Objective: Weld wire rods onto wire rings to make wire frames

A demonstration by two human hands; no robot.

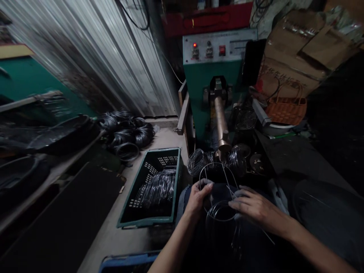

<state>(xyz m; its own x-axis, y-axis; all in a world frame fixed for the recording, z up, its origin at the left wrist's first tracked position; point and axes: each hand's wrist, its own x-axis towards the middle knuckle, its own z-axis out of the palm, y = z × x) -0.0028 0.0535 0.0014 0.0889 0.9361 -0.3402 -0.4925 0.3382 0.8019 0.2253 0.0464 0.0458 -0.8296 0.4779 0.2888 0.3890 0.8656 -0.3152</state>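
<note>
Two bare hands worked low in front of the seated person's lap, with a wire ring [214,163] upright between them. The left hand [200,193] had thumb and fingers pinched together on the ring's left side. The right hand [253,206] lay by its right side, fingers close together and bent over a thin straight wire [269,236] that slanted out below the wrist; I could not tell whether they were clamped on it (the fingertips were dark and blurred). Just below the ring, partly overlapping it, hung a bundle of wire loops [209,220].

Beyond the hands stood a green machine [196,87], a red lamp [195,45] glowing on its panel and a copper-coloured arm [221,117] reaching toward the ring. To the left, on the floor, a green crate [148,221] held many wire pieces [159,185], and coils of dark wire [131,132] were heaped near the corrugated wall [136,64].
</note>
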